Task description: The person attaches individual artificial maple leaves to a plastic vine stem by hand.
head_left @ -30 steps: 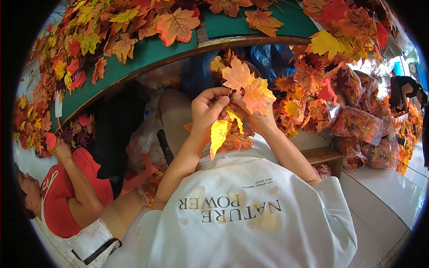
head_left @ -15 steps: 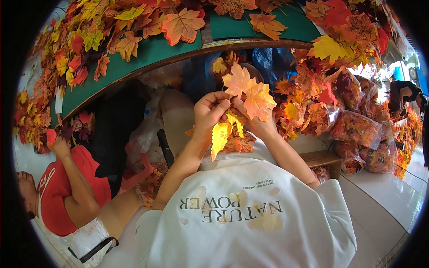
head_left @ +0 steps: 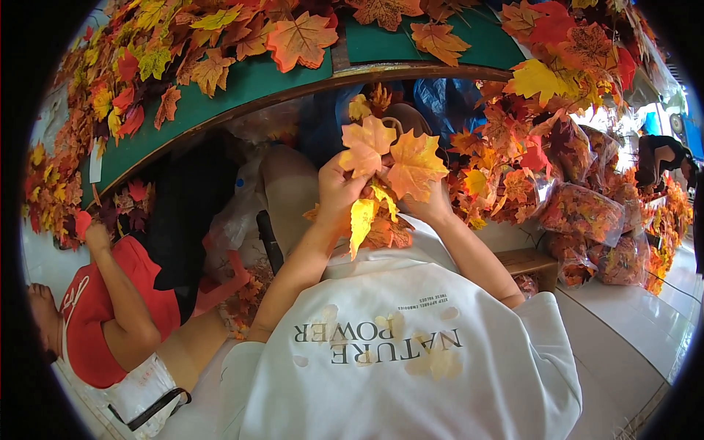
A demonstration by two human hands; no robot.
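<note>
In front of my chest I hold a small bunch of artificial maple leaves between both hands. My left hand [head_left: 337,189] is closed, its fingers pinched behind a pale orange leaf [head_left: 367,144]. My right hand [head_left: 434,204] is closed too, at the base of a larger yellow-orange leaf [head_left: 416,165] that hides most of its fingers. Below and between the hands hang a bright yellow leaf [head_left: 361,224] and darker orange leaves [head_left: 389,235]. The stems where the fingers meet are mostly hidden.
A green-topped table [head_left: 242,92] heaped with autumn leaves curves across the far side. Bags of leaves [head_left: 584,211] are stacked at the right beside a cardboard box [head_left: 529,262]. A co-worker in a red shirt [head_left: 114,312] sits at the left.
The two upper leaves, overlapping before, are now spread apart. The left one has shifted left and down, and the right one faces more fully upward.
</note>
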